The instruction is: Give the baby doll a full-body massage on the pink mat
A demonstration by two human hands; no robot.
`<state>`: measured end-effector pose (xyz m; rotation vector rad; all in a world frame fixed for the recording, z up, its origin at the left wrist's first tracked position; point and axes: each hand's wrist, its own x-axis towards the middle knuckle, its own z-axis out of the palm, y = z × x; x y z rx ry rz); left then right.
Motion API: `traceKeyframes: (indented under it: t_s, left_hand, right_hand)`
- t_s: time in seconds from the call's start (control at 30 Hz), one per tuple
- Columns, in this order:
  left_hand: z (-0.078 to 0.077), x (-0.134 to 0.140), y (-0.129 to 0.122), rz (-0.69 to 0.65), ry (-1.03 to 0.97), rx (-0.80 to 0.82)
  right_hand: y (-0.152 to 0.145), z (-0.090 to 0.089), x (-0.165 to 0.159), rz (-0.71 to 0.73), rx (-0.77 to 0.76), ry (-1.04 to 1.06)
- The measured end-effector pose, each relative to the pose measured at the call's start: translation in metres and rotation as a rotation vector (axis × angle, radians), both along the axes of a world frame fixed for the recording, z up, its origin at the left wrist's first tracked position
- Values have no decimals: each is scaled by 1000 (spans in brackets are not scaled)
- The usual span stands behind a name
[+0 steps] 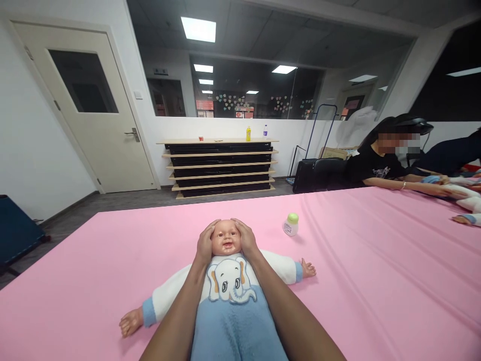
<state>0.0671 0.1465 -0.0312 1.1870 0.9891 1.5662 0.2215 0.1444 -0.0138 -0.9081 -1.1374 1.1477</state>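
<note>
Left hand and right hand spread against the doll's head — jar label illegibly small.

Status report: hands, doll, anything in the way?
Left hand and right hand cupped against opposite sides of doll's head. Doll face-up, arms spread. Green-capped container nearby, touching neither hand.

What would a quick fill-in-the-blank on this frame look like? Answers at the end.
1. The doll lies on its ____ on the pink cover.
2. The left hand and right hand cup the two sides of its ____.
3. The animal on its front is an ____.
4. The small container has a cap coloured ____.

Missing words: back; head; elephant; green.
</note>
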Motion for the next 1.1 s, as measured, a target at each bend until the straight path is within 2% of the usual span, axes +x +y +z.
traceKeyframes:
  t_s: [0.2,0.47,0.73,1.0,1.1]
  left_hand:
    - [6,1,-9,-76,13,-27]
    - [1,1,-3,-15,-16,8]
    - [6,1,-10,-63,29,-14]
    - [0,0,-2,19,-13,-4]
    - [0,0,-4,-24,-39,-34]
  right_hand:
    - [-6,3,2,70,7,-20]
    - [0,0,0,21,4,4]
    - [-6,0,3,64,-2,-21]
    - [-2,2,-1,27,-3,8]
    - [-4,2,0,10,-2,-19]
